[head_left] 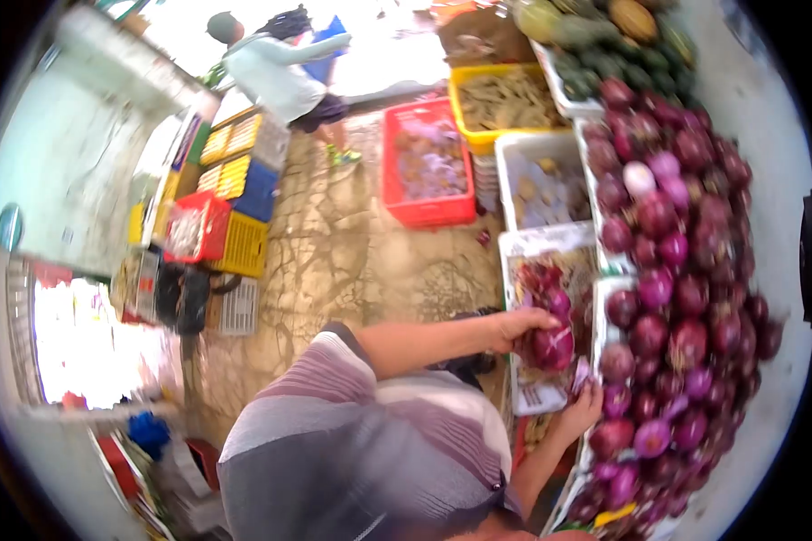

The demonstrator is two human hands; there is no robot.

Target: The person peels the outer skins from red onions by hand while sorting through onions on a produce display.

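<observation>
My left hand [525, 326] is closed around a bundle of red onions [552, 350]; whitish glints on them look like clear plastic or netting. It is above a white crate [550, 240] with loose dark red skins inside. Lower down, my right hand [587, 408] is at the crate's near corner with its fingers bent around a small pale purple, crumpled piece [583, 374], too blurred to name. A large heap of red onions [690, 338] lies just beyond both hands, along the wall.
Past the crate are a white bin [505, 180], a yellow crate [460, 101], a red crate [390, 171] and squashes [595, 34]. Stacked crates [246, 239] line the opposite wall. Another person [275, 77] is by the bright opening. Cracked tile floor [334, 243] lies between.
</observation>
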